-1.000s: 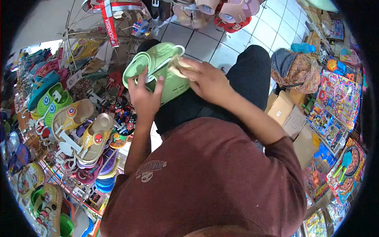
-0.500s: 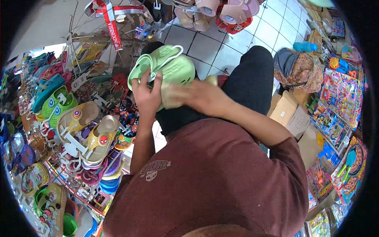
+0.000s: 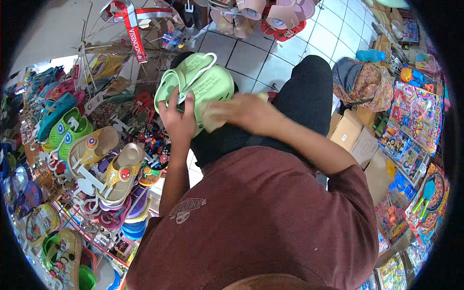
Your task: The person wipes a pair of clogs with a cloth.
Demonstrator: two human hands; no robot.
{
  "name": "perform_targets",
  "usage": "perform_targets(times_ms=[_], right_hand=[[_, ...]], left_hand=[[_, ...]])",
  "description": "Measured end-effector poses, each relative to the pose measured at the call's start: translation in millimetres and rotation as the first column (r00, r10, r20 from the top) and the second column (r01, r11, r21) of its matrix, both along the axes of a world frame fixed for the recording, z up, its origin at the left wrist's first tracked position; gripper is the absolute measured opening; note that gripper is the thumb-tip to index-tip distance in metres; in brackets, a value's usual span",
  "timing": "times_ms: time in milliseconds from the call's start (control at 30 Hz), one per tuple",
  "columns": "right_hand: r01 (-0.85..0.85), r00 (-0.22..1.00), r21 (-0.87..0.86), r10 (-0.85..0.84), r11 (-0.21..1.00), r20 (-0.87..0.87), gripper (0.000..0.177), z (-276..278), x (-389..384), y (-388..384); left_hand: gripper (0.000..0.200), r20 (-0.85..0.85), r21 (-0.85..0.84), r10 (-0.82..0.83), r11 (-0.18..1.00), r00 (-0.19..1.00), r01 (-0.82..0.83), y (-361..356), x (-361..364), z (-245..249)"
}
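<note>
A pair of pale green clogs is held over my lap, with a white plastic hanger running across them. My left hand grips the near-left end of the clogs, fingers hooked over the edge. Against the right side of the clogs, my right hand presses a yellowish cloth. Its fingers are closed round the cloth and blurred by motion. Part of the cloth shows past the knuckles.
Racks of sandals and green clogs crowd the left side. More pink sandals hang at the top. To the right are a patterned backpack, a cardboard box and packaged toys. White tiles cover the floor.
My right hand and the cloth have shifted slightly along the side of the clogs. The clogs and my left hand sit a little further left in view.
</note>
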State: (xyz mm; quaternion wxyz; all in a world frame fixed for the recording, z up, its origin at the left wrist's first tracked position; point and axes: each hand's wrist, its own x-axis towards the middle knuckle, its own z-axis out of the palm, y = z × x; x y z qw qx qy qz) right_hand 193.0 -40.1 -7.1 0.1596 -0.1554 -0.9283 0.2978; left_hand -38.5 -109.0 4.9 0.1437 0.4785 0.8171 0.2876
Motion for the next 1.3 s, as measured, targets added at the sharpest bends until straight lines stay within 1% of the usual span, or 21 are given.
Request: perform_targets(times_ms=[33, 67, 200, 300, 333, 433, 467, 500, 567, 600, 700, 733, 767, 900, 933, 967, 1033, 1133, 1167, 1233, 1300], right_hand=[[0.018, 0.998, -0.036, -0.015, 0.999, 0.068, 0.048, -5.5, 8.9, 17.1], [0.037, 0.999, 0.053, -0.039, 0.998, 0.029, 0.049, -24.8, 19.7, 29.1], [0.278, 0.96, 0.005, -0.277, 0.961, 0.044, 0.05, -6.0, 18.5, 30.5], [0.148, 0.986, -0.026, -0.15, 0.989, -0.078, 0.048, -10.1, -10.1, -0.5], [0.052, 0.988, -0.087, -0.064, 0.995, -0.14, 0.043, -10.5, -15.6, -8.2], [0.059, 0.998, -0.101, -0.057, 0.993, 0.027, 0.039, -4.2, 2.3, 13.7], [0.112, 0.993, 0.067, -0.109, 0.991, -0.036, 0.038, -12.7, 12.0, 26.8], [0.183, 0.977, 0.065, -0.189, 0.981, 0.098, 0.038, -28.1, 18.4, 36.7], [0.425, 0.904, 0.107, -0.426, 0.899, -0.014, 0.038, -22.8, 25.6, 47.8], [0.497, 0.865, 0.028, -0.493, 0.867, -0.09, 0.038, -11.5, 23.7, 47.5], [0.25, 0.949, 0.001, -0.245, 0.968, 0.197, 0.039, 24.5, -3.9, 24.7], [0.161, 0.987, 0.022, -0.16, 0.987, -0.032, 0.038, 16.7, -9.9, 5.0], [0.081, 0.992, 0.028, -0.078, 0.996, -0.102, 0.039, 10.1, -13.9, -5.0], [0.097, 0.992, 0.033, -0.094, 0.995, -0.086, 0.049, -14.1, 5.0, 20.6], [0.152, 0.982, 0.153, -0.131, 0.976, -0.14, 0.052, -21.8, 12.5, 32.4], [0.259, 0.965, 0.128, -0.263, 0.957, 0.017, 0.052, -25.5, 19.7, 33.3], [0.439, 0.894, 0.104, -0.445, 0.893, 0.048, 0.042, -12.2, 24.6, 35.2], [0.206, 0.976, 0.102, -0.197, 0.973, -0.087, 0.043, -9.5, 8.3, 15.6], [0.078, 0.985, -0.039, -0.083, 0.996, -0.152, 0.044, -8.9, 2.2, 3.2], [-0.025, 0.995, 0.096, 0.034, 0.995, -0.099, 0.042, -3.8, 1.5, -6.2], [0.037, 0.999, -0.055, -0.039, 0.998, -0.027, 0.041, -3.8, 11.2, 18.2]], left_hand=[[0.05, 0.014, 0.001, 0.014, 1.0, 1.0, -0.014, -0.7, 0.6, 2.0], [0.049, 0.028, 0.004, 0.03, 1.0, 0.999, -0.03, -1.9, 1.2, 3.1], [0.048, 0.007, -0.004, 0.082, 0.997, 0.997, -0.082, 1.7, 1.3, -0.7], [0.049, 0.021, 0.018, 0.07, 0.997, 0.997, -0.07, 0.6, -0.7, -3.9], [0.049, 0.016, 0.04, 0.055, 0.998, 0.998, -0.056, 0.8, -0.8, -6.1], [0.049, -0.016, 0.023, 0.06, 0.998, 0.998, -0.06, -0.6, 0.0, -5.2], [0.049, -0.029, 0.005, 0.073, 0.997, 0.997, -0.073, -0.9, -0.1, -4.0], [0.049, -0.019, 0.01, 0.074, 0.997, 0.997, -0.074, -0.8, -0.6, -2.9], [0.049, 0.003, 0.025, 0.078, 0.997, 0.997, -0.078, 1.1, -0.1, -1.7], [0.049, -0.008, 0.018, 0.077, 0.997, 0.997, -0.077, 2.0, 0.1, -1.8], [0.05, -0.01, 0.014, 0.061, 0.998, 0.998, -0.061, 0.5, 0.5, -3.5], [0.05, 0.007, 0.03, 0.043, 0.999, 0.999, -0.044, 0.7, -0.7, -4.5], [0.05, 0.024, 0.047, 0.026, 0.999, 0.999, -0.027, 1.4, -1.2, -5.1], [0.049, 0.007, 0.002, 0.06, 0.998, 0.998, -0.06, 0.0, 2.5, 2.2], [0.049, -0.01, 0.005, 0.06, 0.998, 0.998, -0.06, 1.6, 3.8, 4.1], [0.048, -0.026, 0.009, 0.061, 0.998, 0.998, -0.061, 2.3, 4.8, 5.0], [0.048, 0.0, -0.016, 0.09, 0.996, 0.996, -0.09, 0.3, 1.7, 1.2], [0.048, 0.03, 0.013, 0.072, 0.997, 0.997, -0.073, 2.1, 0.2, -2.9], [0.048, 0.038, 0.031, 0.053, 0.998, 0.998, -0.054, 1.6, 0.3, -3.6], [0.047, 0.043, 0.031, 0.051, 0.998, 0.998, -0.053, -0.5, 0.1, -4.1], [0.046, 0.039, 0.036, 0.058, 0.998, 0.998, -0.059, -1.1, -0.2, -2.5]])
